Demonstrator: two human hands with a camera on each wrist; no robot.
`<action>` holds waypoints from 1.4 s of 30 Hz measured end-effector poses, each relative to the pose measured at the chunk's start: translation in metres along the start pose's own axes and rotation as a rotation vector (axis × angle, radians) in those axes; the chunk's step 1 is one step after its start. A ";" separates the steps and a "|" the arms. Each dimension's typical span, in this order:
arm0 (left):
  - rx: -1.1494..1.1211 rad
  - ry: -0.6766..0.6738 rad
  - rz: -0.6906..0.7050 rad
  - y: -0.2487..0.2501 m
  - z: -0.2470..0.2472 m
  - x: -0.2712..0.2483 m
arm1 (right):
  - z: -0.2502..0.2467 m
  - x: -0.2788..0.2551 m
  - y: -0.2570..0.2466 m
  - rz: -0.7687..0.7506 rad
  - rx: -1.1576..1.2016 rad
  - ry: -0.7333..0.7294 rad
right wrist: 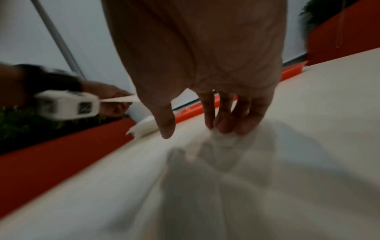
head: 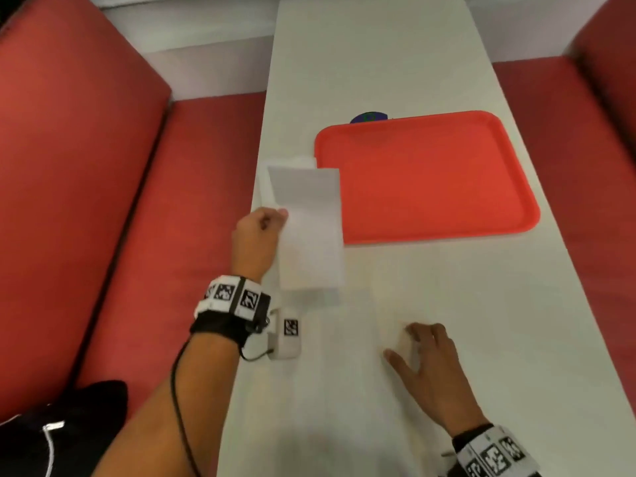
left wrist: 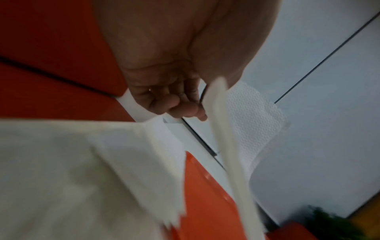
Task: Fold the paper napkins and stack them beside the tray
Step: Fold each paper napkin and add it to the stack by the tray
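My left hand (head: 261, 232) pinches a folded white napkin (head: 309, 228) by its left edge and holds it in the air just left of the red tray (head: 430, 180). Under it, a stack of folded napkins (head: 272, 184) lies at the table's left edge beside the tray. The left wrist view shows my left hand's fingers (left wrist: 185, 110) curled on the held napkin (left wrist: 252, 121), with the stack (left wrist: 61, 162) and the tray (left wrist: 205, 186) below. My right hand (head: 423, 352) rests near the table's front. Its fingertips (right wrist: 224, 128) press on a white napkin (right wrist: 224, 139) lying on the table, thumb spread apart.
The white table (head: 378, 63) is long and narrow, with red booth seats (head: 69, 166) on both sides. A dark blue-green object (head: 370, 117) peeks out behind the tray's far rim. A black item (head: 62, 428) lies on the seat at the lower left.
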State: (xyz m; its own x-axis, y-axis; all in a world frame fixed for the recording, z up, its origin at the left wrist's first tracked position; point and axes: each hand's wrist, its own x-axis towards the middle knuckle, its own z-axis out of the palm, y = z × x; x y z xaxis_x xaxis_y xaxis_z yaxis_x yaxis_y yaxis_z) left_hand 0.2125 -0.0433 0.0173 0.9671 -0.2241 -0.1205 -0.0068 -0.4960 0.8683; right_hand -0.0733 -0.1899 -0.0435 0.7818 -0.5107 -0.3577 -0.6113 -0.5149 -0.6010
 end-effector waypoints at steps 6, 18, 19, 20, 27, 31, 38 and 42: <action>0.206 0.049 -0.039 -0.016 -0.005 0.089 | 0.033 -0.005 -0.010 -0.085 -0.193 0.142; 0.424 0.104 -0.080 -0.012 -0.010 0.056 | 0.039 -0.004 -0.016 -0.028 -0.054 0.127; 0.404 0.088 -0.026 -0.010 -0.014 0.040 | 0.036 -0.003 -0.015 -0.041 -0.014 0.114; 0.393 0.063 0.022 -0.010 -0.016 0.022 | 0.032 -0.002 -0.015 -0.054 0.027 0.105; 0.547 -0.406 0.344 -0.051 0.013 -0.126 | -0.006 -0.010 -0.006 -0.010 0.169 0.075; 0.750 -0.486 0.366 -0.071 0.034 -0.164 | -0.031 -0.018 0.010 0.048 0.343 0.026; 0.862 -0.279 0.351 -0.060 0.041 -0.180 | -0.102 -0.049 0.025 -0.024 0.569 -0.112; 0.323 -0.365 0.168 -0.004 0.064 -0.216 | -0.144 -0.064 0.018 -0.166 0.768 -0.099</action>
State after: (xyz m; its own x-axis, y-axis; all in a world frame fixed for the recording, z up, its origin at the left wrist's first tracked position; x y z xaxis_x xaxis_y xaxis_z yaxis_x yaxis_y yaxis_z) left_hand -0.0123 -0.0464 0.0093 0.7943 -0.5728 -0.2021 -0.2887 -0.6488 0.7041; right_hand -0.1523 -0.2656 0.0717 0.8846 -0.3865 -0.2610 -0.2587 0.0590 -0.9642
